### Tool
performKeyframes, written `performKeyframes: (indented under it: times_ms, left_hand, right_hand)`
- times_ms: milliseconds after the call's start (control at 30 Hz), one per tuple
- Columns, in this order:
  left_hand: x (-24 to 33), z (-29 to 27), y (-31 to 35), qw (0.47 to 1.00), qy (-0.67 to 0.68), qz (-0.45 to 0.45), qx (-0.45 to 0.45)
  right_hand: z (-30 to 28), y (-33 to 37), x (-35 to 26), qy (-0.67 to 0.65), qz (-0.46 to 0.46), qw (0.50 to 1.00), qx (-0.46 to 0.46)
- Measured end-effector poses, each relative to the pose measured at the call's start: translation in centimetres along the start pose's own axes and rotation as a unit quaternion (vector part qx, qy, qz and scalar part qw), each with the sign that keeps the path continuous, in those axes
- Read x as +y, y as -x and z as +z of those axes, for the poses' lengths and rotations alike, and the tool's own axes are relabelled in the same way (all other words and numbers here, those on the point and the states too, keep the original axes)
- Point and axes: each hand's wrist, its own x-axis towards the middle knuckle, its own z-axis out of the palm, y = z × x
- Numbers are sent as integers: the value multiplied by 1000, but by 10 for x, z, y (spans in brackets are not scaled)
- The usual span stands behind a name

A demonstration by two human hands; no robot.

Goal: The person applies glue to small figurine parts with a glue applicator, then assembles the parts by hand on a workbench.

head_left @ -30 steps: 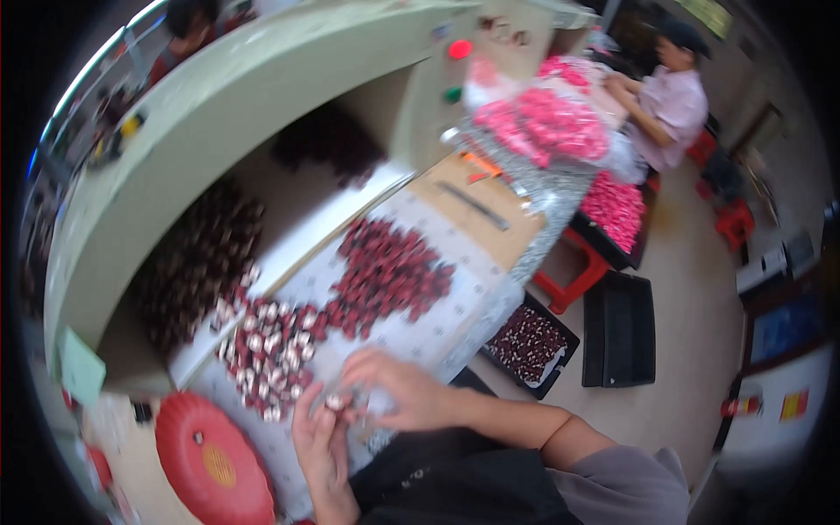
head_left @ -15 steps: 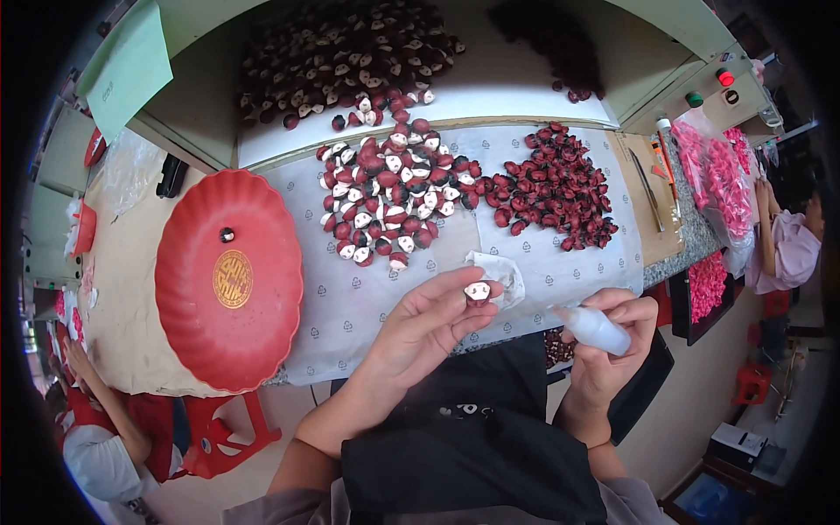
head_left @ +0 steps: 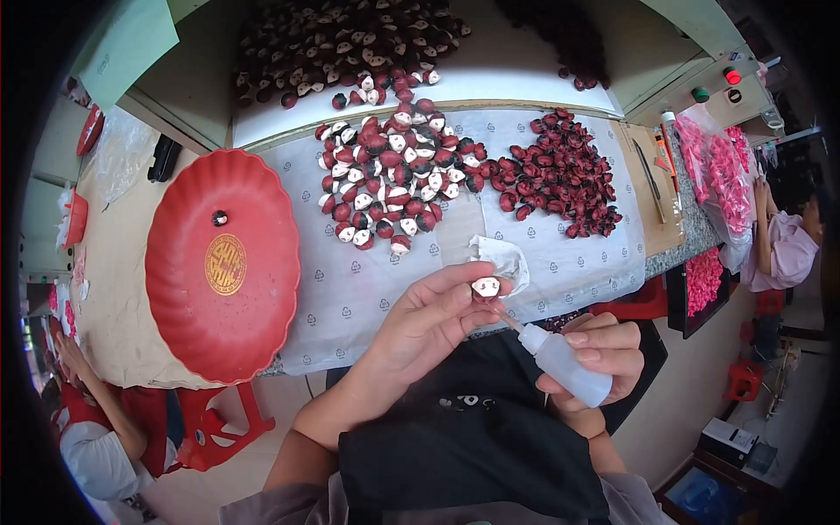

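My left hand (head_left: 418, 319) pinches a small rounded piece (head_left: 486, 287) between thumb and fingers; it has a white front with tiny dark marks and a dark red part below. My right hand (head_left: 605, 352) is wrapped round a translucent squeeze bottle (head_left: 573, 369) with a thin nozzle. The bottle leans up and left, its tip at the lower right of the piece; whether they touch I cannot tell. A crumpled white wipe (head_left: 505, 255) lies just beyond my left fingertips. Farther back sit a heap of red, white and black pieces (head_left: 389, 175) and a heap of dark red petal-like pieces (head_left: 560, 171).
On the left stands a scalloped red tray (head_left: 179, 289) with a gold emblem and one small piece (head_left: 219, 218) inside. A lit booth (head_left: 525, 92) behind holds more pieces. Tweezers (head_left: 647, 171) and bagged pink pieces (head_left: 713, 171) are at right. Co-workers sit on both sides.
My right hand has turned the bottle so its nozzle points at the piece, bringing the tip up to it. My left hand still holds the piece, slightly farther right in view.
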Motion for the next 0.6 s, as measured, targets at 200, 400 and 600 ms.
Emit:
performKeyframes:
  times_ms: [200, 400, 600]
  left_hand:
    - [-1, 1, 2, 1000, -13, 2, 2]
    - [-1, 3, 2, 999, -37, -12, 16]
    - [-1, 1, 3, 998, -54, -12, 21]
  right_hand:
    - [4, -1, 2, -10, -29, 999, -23]
    - [6, 2, 1, -1, -26, 1000, -5]
    - [7, 3, 2, -5, -21, 1000, -15]
